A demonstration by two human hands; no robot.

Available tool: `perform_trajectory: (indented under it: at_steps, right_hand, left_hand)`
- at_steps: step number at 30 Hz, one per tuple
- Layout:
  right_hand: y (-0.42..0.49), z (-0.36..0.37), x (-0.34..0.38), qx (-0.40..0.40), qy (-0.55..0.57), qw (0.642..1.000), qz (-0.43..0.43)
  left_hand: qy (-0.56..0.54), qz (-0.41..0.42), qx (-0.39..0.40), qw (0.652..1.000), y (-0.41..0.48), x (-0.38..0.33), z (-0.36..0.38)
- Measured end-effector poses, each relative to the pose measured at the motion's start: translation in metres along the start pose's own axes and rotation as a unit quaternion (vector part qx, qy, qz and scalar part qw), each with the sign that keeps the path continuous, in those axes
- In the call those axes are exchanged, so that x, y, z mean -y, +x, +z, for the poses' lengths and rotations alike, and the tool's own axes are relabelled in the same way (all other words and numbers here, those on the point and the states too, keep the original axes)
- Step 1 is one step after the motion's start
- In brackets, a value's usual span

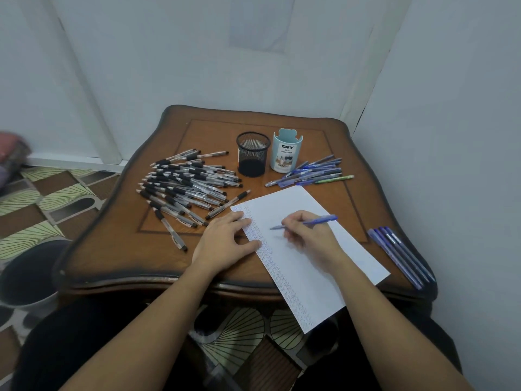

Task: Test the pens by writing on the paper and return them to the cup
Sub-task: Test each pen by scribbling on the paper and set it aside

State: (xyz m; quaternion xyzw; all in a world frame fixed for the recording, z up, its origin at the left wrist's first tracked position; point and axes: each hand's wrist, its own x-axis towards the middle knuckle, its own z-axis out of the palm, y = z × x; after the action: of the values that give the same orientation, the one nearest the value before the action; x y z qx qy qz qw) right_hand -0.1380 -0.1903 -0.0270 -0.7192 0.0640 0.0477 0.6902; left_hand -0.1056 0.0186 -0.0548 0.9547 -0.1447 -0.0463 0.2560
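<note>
Wood, glossy brown, is shaped into a scalloped table (112,249) on which a white rectangular paper sheet (304,277) is laid. Clear black-gripped pens (186,187) are heaped beside a black wire-mesh cup (252,153). The sheet is pressed by the flat, relaxed left hand (225,241); a slim blue plastic pen (324,220) is pinched in the curled right hand (310,238), tip over the sheet.

Most likely a room in a home. The right hand (310,235) grips a blue pen (318,220) above a scallop-edged, dark-rimmed wooden side table (112,249). The table stands in a corner of plain white walls (451,136). Fan-patterned floor covering (42,198) lies left of and below the grip.
</note>
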Motion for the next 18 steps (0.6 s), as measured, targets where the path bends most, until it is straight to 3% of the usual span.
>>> perform_trajectory:
  at_steps: [4,8,18]
  right_hand:
    - [-0.005,0.005,-0.01,-0.001,-0.013,1.0,-0.011]
    - [-0.011,0.004,-0.013,0.004,-0.114,0.993,-0.037]
    - [-0.018,0.001,-0.02,0.003,-0.158,0.986,-0.059]
  left_hand:
    - [0.005,0.001,0.0,1.0,0.0,0.0,0.001]
    - [0.009,0.0,-0.001,1.0,0.001,0.0,0.001]
    - [0.012,-0.005,0.005,1.0,0.002,0.001,0.002]
